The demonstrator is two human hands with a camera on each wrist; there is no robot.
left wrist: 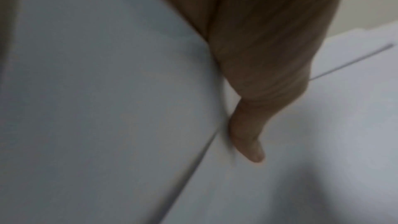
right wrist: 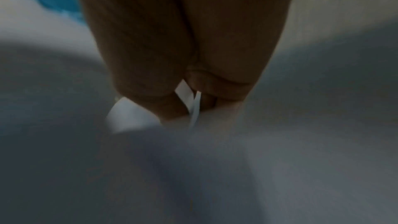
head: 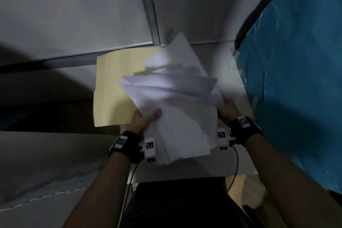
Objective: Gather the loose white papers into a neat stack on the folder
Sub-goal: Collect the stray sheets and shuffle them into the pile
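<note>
Gripping the white papers (head: 175,102) from both sides, left hand (head: 146,118) and right hand (head: 228,109) hold the uneven bunch above the yellow folder (head: 111,87), so squaring and setting down remain.

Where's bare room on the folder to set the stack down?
Free: the folder's left half, between its left edge and the papers. Crowded: its right side, covered by papers that the left hand and right hand grip, close to the blue sheet.
</note>
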